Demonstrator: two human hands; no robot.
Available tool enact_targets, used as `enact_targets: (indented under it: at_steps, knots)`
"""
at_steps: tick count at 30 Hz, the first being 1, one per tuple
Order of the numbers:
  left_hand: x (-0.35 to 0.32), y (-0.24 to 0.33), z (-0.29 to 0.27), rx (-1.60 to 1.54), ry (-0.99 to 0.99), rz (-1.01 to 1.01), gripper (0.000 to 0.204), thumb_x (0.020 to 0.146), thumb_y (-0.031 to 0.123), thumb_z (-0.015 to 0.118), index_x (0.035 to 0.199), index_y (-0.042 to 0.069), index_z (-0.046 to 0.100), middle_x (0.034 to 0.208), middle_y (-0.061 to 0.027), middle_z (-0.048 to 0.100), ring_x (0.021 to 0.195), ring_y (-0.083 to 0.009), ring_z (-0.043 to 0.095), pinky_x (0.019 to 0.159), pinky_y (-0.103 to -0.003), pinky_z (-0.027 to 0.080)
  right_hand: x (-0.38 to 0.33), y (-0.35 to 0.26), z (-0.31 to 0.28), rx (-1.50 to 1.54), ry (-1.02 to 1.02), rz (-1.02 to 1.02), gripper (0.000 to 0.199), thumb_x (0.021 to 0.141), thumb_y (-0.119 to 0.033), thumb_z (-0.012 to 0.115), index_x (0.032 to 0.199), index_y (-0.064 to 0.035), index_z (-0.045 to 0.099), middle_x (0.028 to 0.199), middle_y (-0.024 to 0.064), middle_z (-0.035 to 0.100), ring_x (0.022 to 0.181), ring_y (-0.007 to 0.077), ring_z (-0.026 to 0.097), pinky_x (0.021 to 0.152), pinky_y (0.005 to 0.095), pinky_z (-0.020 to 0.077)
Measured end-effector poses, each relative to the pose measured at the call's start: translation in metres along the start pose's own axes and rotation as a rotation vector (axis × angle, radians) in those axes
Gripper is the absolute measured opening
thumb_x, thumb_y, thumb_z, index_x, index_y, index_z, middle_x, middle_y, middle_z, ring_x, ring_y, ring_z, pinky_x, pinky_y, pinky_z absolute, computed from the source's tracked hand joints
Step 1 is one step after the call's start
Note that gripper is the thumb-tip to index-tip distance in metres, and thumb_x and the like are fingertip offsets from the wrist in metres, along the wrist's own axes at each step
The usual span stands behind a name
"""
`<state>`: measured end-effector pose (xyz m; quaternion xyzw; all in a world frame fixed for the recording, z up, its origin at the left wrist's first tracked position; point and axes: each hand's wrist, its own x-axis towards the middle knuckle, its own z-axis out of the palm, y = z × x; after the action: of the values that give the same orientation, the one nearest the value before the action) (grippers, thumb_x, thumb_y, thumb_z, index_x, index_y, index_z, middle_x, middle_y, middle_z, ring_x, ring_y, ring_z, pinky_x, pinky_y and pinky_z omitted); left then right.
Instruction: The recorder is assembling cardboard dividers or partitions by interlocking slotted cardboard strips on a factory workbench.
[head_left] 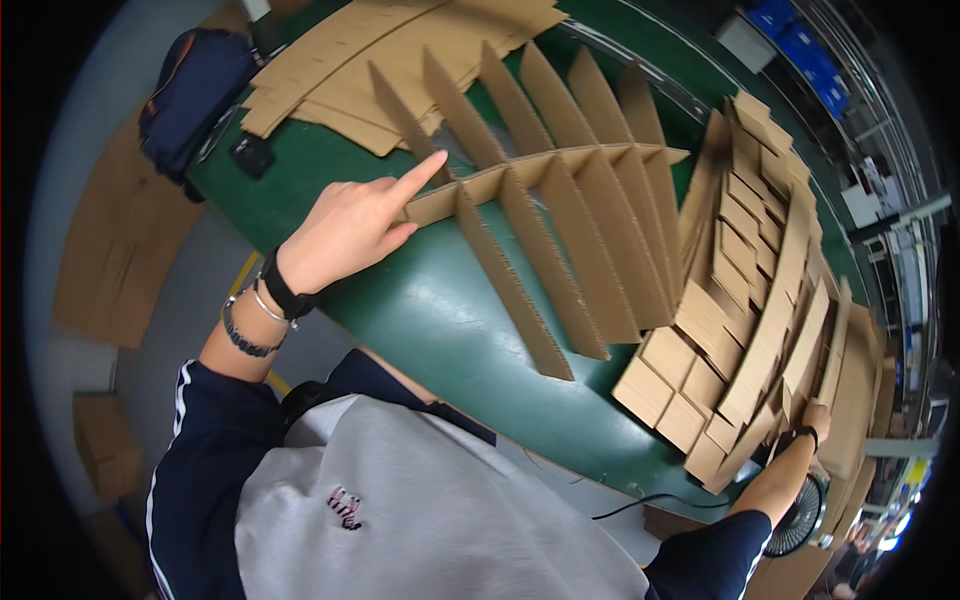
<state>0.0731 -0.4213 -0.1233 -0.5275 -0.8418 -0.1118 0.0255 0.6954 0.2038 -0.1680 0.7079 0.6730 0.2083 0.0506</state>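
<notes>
A cardboard divider stands on the green table, made of one long strip with several cross strips slotted through it. At its left end is my left hand, index finger stretched out to the nearest cross strip and thumb apart beside the long strip. Far to the right, my right hand reaches to the outer edge of the stacked cardboard strips. Its fingers close around the lower end of a narrow cardboard strip; they are small and partly hidden here.
Flat cardboard sheets lie at the table's far left, near a small black object. A dark blue bag is beyond the left edge. A small black fan and a black cable are near the right front of the green table.
</notes>
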Motion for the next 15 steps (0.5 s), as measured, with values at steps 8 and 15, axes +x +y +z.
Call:
enact_targets:
  at_steps: [8,15]
  knots:
    - [-0.001,-0.025,0.012,-0.063,0.080,0.008,0.013,0.086,0.013,0.067,0.085,0.002,0.060,0.078,-0.0176,0.066,0.075,-0.0376,0.065,0.066,-0.046,0.052,0.016,-0.077,-0.104,0.441,0.515,-0.205,0.040,0.102,-0.034,0.042,0.110,0.0016,0.059,0.106,0.0283,0.066,0.101,0.0462,0.062,0.084,0.0533,0.0497]
    - [0.011,-0.031,0.013,-0.190,0.169,0.024,0.027,0.084,0.016,0.068,0.106,0.002,0.065,0.085,-0.0208,0.068,0.083,-0.0378,0.067,0.073,-0.045,0.053,-0.296,-0.256,-0.312,1.513,0.184,-0.962,0.046,0.096,-0.007,0.061,0.141,-0.0014,0.049,0.128,0.0118,0.064,0.102,0.0129,0.064,0.089,0.0278,0.0513]
